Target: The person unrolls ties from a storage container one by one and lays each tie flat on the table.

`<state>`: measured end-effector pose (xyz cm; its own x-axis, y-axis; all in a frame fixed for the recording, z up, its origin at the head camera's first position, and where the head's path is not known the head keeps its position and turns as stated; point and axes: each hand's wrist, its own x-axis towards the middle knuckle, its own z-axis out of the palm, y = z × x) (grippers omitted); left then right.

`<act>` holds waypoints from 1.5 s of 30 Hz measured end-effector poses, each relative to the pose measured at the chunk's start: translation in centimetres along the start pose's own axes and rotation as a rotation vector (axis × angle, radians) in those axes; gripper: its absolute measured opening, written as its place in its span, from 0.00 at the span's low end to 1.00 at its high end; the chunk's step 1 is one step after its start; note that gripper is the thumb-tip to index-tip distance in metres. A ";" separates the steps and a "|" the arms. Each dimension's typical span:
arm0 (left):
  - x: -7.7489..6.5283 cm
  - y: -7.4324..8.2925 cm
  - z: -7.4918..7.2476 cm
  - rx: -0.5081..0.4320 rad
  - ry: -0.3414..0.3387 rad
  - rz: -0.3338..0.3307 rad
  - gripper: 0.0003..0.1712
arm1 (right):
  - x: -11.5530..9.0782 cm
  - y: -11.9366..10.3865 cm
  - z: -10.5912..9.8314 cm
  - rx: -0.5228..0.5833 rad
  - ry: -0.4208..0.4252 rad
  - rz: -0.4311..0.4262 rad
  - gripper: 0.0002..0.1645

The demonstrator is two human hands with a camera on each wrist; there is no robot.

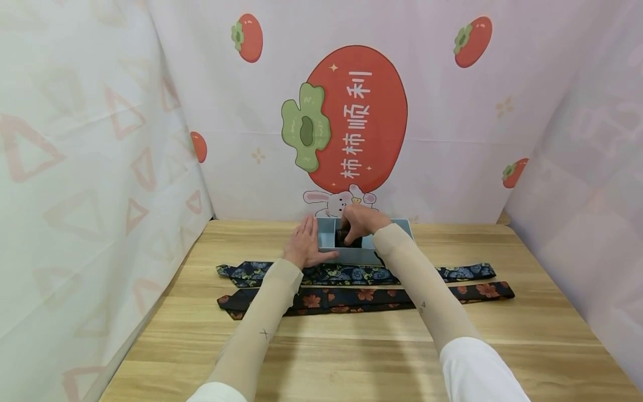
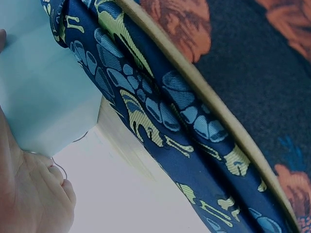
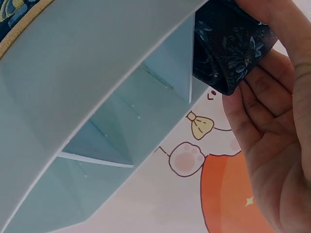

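Observation:
A light blue divided box (image 1: 358, 256) stands at the back of the table. My right hand (image 1: 363, 219) reaches into it from above and grips a dark, folded-up necktie (image 3: 238, 53) with a blue flower pattern. In the right wrist view this tie sits within one compartment, beside a divider (image 3: 191, 73), between thumb and fingers. My left hand (image 1: 306, 244) rests against the box's left end with fingers straight and thumb along the front wall. A navy tie (image 1: 351, 274) with blue and yellow flowers lies just in front of the box.
Nearer to me lies a dark tie (image 1: 365, 295) with orange flowers, stretched sideways across the wooden table (image 1: 351, 357). Behind the box rises a fabric backdrop (image 1: 241, 184) printed with persimmons. Similar cloth walls (image 1: 65, 223) stand on the left and right.

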<state>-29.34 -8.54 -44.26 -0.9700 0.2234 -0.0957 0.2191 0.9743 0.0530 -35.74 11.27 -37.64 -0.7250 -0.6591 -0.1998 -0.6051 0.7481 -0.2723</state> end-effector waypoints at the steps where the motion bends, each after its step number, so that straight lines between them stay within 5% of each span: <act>1: 0.0 0.0 0.0 0.000 -0.001 0.000 0.71 | 0.0 0.0 -0.1 0.001 0.001 0.000 0.14; 16: 0.0 0.5 0.0 0.031 -0.017 0.003 0.71 | 0.0 -0.3 -0.1 -0.107 -0.066 0.069 0.28; 25: 0.2 0.9 0.8 0.010 -0.004 0.012 0.71 | -0.4 -0.2 0.7 -0.150 -0.152 0.217 0.35; 33: 0.1 1.0 1.0 0.001 0.005 0.014 0.71 | -0.3 -0.5 0.8 -0.140 -0.121 0.118 0.22; 38: 0.0 0.8 0.8 -0.003 -0.007 0.016 0.71 | -0.5 -0.9 -0.6 -0.152 -0.110 0.096 0.24; 45: 0.1 0.2 0.2 0.018 -0.009 0.003 0.71 | -1.3 -1.4 -5.3 -0.144 -0.024 0.138 0.22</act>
<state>-29.35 -8.30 -44.43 -0.9685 0.2263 -0.1042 0.2239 0.9740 0.0350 -35.68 11.45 -31.98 -0.7976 -0.5496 -0.2485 -0.5421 0.8338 -0.1040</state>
